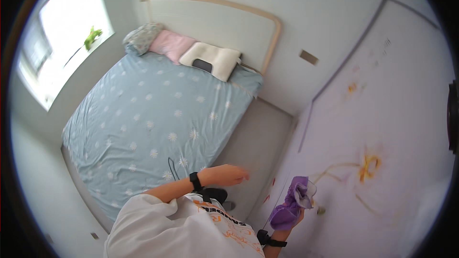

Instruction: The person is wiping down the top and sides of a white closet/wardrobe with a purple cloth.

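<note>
My right hand (300, 218) grips a crumpled purple cloth (289, 208) with a pale greyish side folded outward. The cloth is close to a pale panel (376, 122) printed with yellow flowers; whether it touches the surface, I cannot tell. My left hand (226, 175) hangs in front of my body near the foot end of the bed, its back towards me. Its fingers are blurred and loosely curled, and no object shows in it. Dark bands circle both wrists.
A bed with a blue daisy-print sheet (150, 125) fills the left. Against the headboard (215, 18) lie a white pillow (211, 59), a pink pillow (171, 44) and a rolled patterned bundle (143, 37). A grey floor strip (258, 139) separates bed and panel. A knob (321, 210) juts out beside the cloth.
</note>
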Demonstrator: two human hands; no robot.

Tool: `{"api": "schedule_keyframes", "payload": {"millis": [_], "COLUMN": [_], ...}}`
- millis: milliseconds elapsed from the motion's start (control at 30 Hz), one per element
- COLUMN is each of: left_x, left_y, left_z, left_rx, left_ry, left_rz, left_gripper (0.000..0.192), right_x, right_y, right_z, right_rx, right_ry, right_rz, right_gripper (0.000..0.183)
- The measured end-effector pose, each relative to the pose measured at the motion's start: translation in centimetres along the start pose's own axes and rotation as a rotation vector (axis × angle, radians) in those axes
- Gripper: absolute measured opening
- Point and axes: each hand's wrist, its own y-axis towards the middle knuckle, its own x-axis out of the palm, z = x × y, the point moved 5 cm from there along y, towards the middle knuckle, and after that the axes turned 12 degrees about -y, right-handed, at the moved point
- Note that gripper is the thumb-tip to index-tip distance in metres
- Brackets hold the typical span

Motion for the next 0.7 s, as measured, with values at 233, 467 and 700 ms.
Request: {"api": "schedule_keyframes", "payload": {"millis": [233,467,700], "left_x": [-4.9,-0.1,5.8], "left_y": [-5.9,-1.2,6.5], "left_z": [-5.2,-8.2,-6.8], "left_rx": [-0.112,0.023,0.179], "left_ry": [-0.163,0.273,0.263], "left_rz": [0.299,0.066,-0.475], "left_gripper": [0.029,0.027,0.019], "right_x": [9.0,-8.0,-14.7], "right_y": [4.5,-0.8,-16.9], "right_z": [2.4,7.8,8.7], "right_rx": [0.164,0.238,0.237], "right_ry": [0.19,-0.336,-0.808], "right_rz": [-0.2,-0.252,0.145], "right_gripper": [0.05,0.045,0.039]}}
